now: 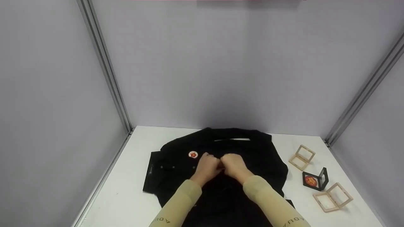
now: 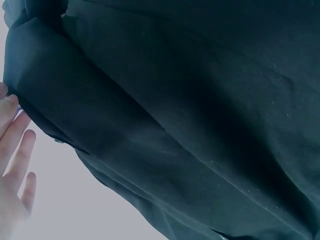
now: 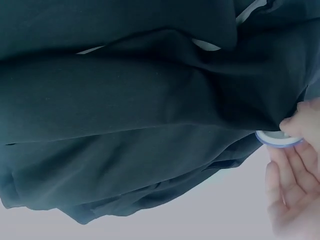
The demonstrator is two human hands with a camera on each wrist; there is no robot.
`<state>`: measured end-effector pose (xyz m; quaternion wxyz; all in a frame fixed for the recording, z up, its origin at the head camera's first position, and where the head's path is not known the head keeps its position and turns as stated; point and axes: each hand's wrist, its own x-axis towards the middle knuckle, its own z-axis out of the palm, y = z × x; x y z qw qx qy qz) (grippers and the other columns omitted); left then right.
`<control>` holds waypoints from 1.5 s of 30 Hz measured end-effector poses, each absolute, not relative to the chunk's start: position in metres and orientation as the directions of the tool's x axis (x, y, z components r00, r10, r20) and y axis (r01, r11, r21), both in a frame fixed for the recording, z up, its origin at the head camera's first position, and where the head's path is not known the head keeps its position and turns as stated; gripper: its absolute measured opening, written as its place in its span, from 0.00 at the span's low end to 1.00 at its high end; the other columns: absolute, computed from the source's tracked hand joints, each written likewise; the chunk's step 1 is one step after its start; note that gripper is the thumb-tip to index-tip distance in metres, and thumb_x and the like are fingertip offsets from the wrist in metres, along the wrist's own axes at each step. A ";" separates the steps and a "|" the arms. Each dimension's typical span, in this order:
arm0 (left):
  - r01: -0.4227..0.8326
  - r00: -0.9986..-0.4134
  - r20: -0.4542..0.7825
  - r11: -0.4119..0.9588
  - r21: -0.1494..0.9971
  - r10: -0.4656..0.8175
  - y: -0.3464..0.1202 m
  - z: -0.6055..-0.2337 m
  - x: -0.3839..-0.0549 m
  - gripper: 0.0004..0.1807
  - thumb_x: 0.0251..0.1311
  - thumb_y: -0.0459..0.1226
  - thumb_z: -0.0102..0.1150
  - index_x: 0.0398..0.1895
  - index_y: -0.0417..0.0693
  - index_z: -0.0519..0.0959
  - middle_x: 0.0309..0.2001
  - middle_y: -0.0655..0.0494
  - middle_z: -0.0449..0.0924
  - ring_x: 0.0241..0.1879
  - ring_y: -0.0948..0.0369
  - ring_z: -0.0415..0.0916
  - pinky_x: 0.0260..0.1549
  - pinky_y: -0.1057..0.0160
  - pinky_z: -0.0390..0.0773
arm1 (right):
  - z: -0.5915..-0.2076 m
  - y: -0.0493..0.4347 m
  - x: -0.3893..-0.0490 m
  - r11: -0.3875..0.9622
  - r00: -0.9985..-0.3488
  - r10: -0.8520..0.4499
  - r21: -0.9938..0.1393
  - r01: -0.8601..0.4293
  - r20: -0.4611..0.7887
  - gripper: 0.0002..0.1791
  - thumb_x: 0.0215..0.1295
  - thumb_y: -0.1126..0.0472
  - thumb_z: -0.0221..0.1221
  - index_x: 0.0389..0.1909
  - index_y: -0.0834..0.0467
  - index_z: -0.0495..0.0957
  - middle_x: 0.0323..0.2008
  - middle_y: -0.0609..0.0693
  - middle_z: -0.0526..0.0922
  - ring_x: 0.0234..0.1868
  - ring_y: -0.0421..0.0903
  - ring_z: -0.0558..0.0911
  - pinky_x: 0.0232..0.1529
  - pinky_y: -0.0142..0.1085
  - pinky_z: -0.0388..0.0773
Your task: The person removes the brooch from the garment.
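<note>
A black shirt (image 1: 262, 173) with small buttons lies spread on the white table. A round badge with a red design (image 1: 193, 154) sits on its left part. Over the middle of the shirt, my left hand (image 1: 208, 165) and right hand (image 1: 233, 165) meet, fingers curled. In the right wrist view, the right hand (image 3: 297, 165) pinches a round white badge with a blue rim (image 3: 278, 140) at the edge of the shirt cloth, thumb above and fingers below. The left hand (image 2: 15, 160) pinches the shirt's edge in the left wrist view, partly cut off by the frame.
On the right stand two open light-wood hinged cases, a far case (image 1: 299, 160) and a near case (image 1: 331, 200). Between them is an open black case (image 1: 315, 180) with a red round piece inside. Grey walls (image 1: 240, 78) enclose the table (image 1: 123, 186).
</note>
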<state>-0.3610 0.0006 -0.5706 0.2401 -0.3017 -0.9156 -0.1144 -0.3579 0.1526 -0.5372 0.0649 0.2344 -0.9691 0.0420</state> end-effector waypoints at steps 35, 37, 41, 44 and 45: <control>0.597 -0.752 0.406 0.797 0.086 0.519 0.001 -0.570 -0.356 0.13 0.59 0.50 0.75 0.25 0.54 0.88 0.23 0.61 0.86 0.26 0.60 0.80 0.36 0.60 0.78 | -0.530 0.172 -0.362 0.839 -0.875 -0.474 -0.255 -0.481 0.092 0.08 0.48 0.66 0.75 0.26 0.56 0.84 0.26 0.48 0.86 0.25 0.43 0.78 0.32 0.42 0.81; 0.604 -0.733 0.440 0.794 0.071 0.518 0.001 -0.570 -0.356 0.15 0.59 0.50 0.75 0.21 0.54 0.86 0.21 0.61 0.85 0.23 0.60 0.77 0.34 0.61 0.76 | -0.529 0.171 -0.361 0.832 -0.873 -0.477 -0.267 -0.486 0.101 0.09 0.47 0.65 0.75 0.26 0.57 0.84 0.26 0.48 0.86 0.25 0.43 0.77 0.31 0.42 0.80; 0.611 -0.707 0.493 0.789 0.063 0.508 0.000 -0.572 -0.357 0.15 0.55 0.45 0.76 0.16 0.54 0.83 0.17 0.62 0.82 0.21 0.61 0.74 0.32 0.61 0.74 | -0.528 0.170 -0.361 0.823 -0.866 -0.485 -0.271 -0.499 0.122 0.08 0.47 0.64 0.74 0.26 0.56 0.84 0.24 0.47 0.85 0.24 0.42 0.74 0.30 0.41 0.79; 0.612 -0.704 0.500 0.788 0.068 0.504 -0.001 -0.572 -0.357 0.15 0.52 0.43 0.75 0.14 0.54 0.80 0.16 0.62 0.80 0.20 0.61 0.73 0.33 0.61 0.74 | -0.528 0.169 -0.360 0.818 -0.856 -0.499 -0.253 -0.517 0.136 0.07 0.49 0.63 0.74 0.26 0.56 0.85 0.23 0.46 0.85 0.23 0.41 0.73 0.29 0.40 0.79; 0.609 -0.710 0.492 0.790 0.071 0.503 -0.001 -0.571 -0.357 0.16 0.52 0.44 0.75 0.14 0.53 0.79 0.16 0.61 0.80 0.20 0.61 0.73 0.34 0.61 0.75 | -0.529 0.169 -0.360 0.816 -0.852 -0.504 -0.246 -0.523 0.141 0.06 0.50 0.62 0.74 0.26 0.56 0.85 0.23 0.46 0.85 0.23 0.40 0.73 0.29 0.40 0.80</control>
